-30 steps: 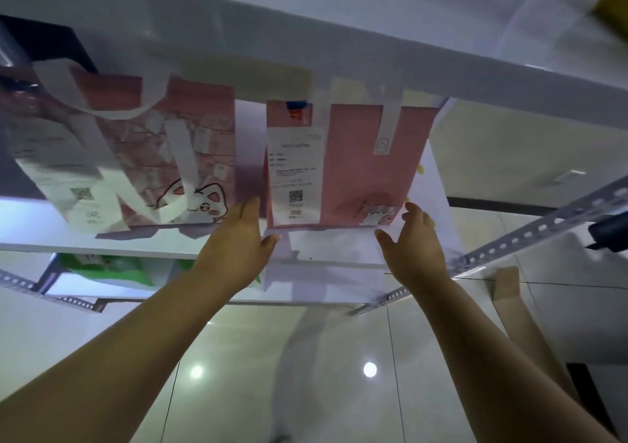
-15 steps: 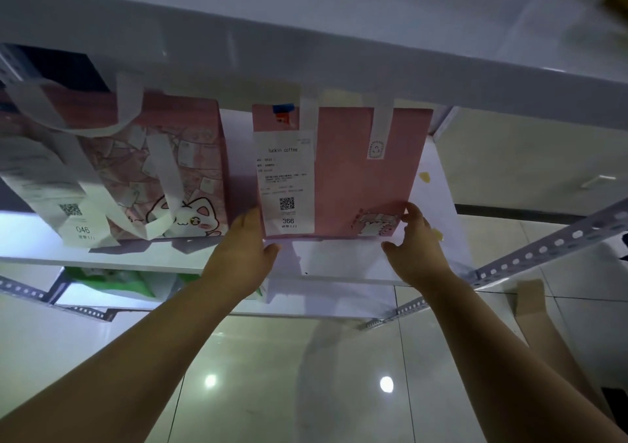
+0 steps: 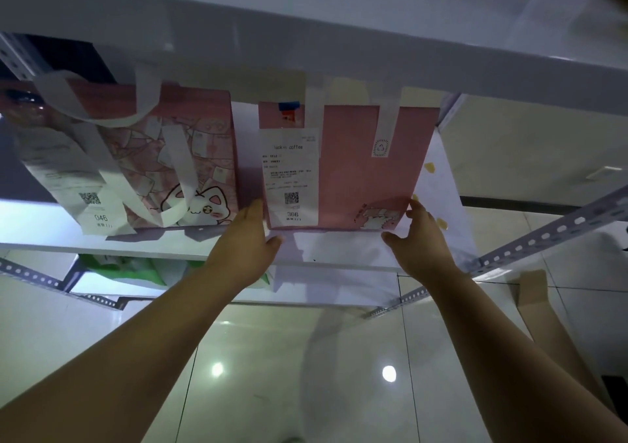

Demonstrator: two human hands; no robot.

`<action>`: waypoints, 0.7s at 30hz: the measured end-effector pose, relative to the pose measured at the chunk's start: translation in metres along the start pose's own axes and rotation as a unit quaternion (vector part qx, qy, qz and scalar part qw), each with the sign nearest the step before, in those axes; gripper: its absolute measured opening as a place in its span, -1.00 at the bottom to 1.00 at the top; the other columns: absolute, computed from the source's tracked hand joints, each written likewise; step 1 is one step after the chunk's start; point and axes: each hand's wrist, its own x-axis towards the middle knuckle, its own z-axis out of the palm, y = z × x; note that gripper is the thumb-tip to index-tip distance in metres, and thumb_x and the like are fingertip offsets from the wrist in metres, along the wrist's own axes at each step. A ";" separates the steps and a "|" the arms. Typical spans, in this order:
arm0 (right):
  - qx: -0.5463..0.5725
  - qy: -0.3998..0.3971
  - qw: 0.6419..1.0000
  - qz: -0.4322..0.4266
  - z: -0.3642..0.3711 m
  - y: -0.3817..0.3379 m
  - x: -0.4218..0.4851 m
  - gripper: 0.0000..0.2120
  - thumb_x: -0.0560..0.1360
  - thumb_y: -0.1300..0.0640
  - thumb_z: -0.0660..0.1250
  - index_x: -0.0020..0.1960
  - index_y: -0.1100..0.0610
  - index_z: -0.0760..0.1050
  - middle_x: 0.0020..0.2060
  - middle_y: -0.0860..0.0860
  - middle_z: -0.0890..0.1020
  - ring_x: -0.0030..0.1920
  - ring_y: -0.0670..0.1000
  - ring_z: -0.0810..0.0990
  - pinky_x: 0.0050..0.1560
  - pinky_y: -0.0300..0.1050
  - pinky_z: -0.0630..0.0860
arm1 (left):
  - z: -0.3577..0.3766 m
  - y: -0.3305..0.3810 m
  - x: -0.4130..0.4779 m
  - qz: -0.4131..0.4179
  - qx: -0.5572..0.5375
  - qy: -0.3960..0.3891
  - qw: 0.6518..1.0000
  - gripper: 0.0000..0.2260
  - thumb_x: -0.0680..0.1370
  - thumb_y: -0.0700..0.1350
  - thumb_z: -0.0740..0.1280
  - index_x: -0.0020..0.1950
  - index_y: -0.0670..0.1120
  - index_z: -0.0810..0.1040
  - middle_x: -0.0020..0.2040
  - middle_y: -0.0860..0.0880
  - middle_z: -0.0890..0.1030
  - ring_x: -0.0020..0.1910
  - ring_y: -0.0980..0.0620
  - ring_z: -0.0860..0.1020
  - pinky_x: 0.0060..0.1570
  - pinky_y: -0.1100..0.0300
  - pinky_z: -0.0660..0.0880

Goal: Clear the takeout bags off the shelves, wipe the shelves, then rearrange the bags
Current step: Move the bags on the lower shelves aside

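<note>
**A:** What has changed in the last second?

**B:** Very little. The bag [image 3: 356, 170] stands upright on the shelf [image 3: 339, 250] in the same spot, held between the two hands, with its base on the board.

**A:** And the hands?

**B:** The left hand [image 3: 243, 238] stays at the lower left corner, fingers straight along the side and thumb spread below the base. The right hand [image 3: 419, 238] stays at the lower right corner, fingers only loosely bent against it. Both are spread and press inward. Neither wraps round the bag.

**A:** So it isn't lifted?

**B:** Not yet. I can't tell whether they are about to take it off or are squaring it up.

**A:** What does that mean for the task?

**B:** The cat bag [image 3: 190, 157], just outside the left hand, also stands on this shelf. I judge the shelf is either uncleared or already restocked.
</note>
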 end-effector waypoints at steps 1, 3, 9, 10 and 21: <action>-0.004 0.006 1.000 0.007 0.000 -0.001 -0.004 -0.44 0.42 0.10 0.42 0.35 0.05 0.29 0.19 0.03 0.47 0.17 0.03 0.44 0.05 -0.18 0.30 | -0.002 -0.002 -0.003 0.000 -0.005 -0.005 1.000 -0.42 0.52 -0.05 0.33 0.47 -0.12 0.16 0.37 -0.14 0.35 0.27 -0.11 0.43 0.17 0.04 0.41; -0.008 0.013 1.000 0.025 0.000 -0.004 -0.013 -0.44 0.44 0.07 0.40 0.38 0.09 0.28 0.21 0.05 0.46 0.20 0.08 0.44 0.06 -0.18 0.27 | -0.008 -0.006 -0.010 -0.002 -0.007 -0.010 1.000 -0.40 0.52 -0.03 0.33 0.48 -0.13 0.16 0.40 -0.15 0.32 0.30 -0.12 0.41 0.21 0.03 0.40; -0.006 0.003 1.000 0.019 0.010 -0.026 -0.060 -0.48 0.46 0.03 0.37 0.36 0.11 0.30 0.23 0.04 0.46 0.19 0.05 0.48 0.11 -0.12 0.37 | -0.033 -0.023 -0.049 0.003 -0.022 -0.008 1.000 -0.49 0.51 -0.01 0.35 0.41 -0.10 0.31 0.33 -0.10 0.41 0.25 -0.08 0.44 0.21 0.05 0.40; -0.007 0.000 1.000 0.014 0.014 -0.032 -0.068 -0.49 0.47 0.02 0.37 0.35 0.10 0.31 0.23 0.03 0.47 0.18 0.03 0.48 0.10 -0.13 0.38 | -0.038 -0.028 -0.056 -0.002 -0.024 -0.012 1.000 -0.50 0.50 -0.01 0.35 0.40 -0.10 0.33 0.31 -0.09 0.42 0.24 -0.07 0.45 0.21 0.05 0.41; -0.015 -0.030 0.999 -0.028 0.108 -0.121 -0.156 -0.64 0.50 0.05 0.33 0.27 0.10 0.42 0.16 0.01 0.54 0.05 -0.10 0.49 0.03 -0.23 0.36 | -0.104 -0.152 -0.109 0.009 -0.011 -0.038 0.999 -0.64 0.50 -0.01 0.36 0.25 -0.09 0.46 0.16 -0.05 0.50 0.02 0.01 0.50 -0.02 0.18 0.38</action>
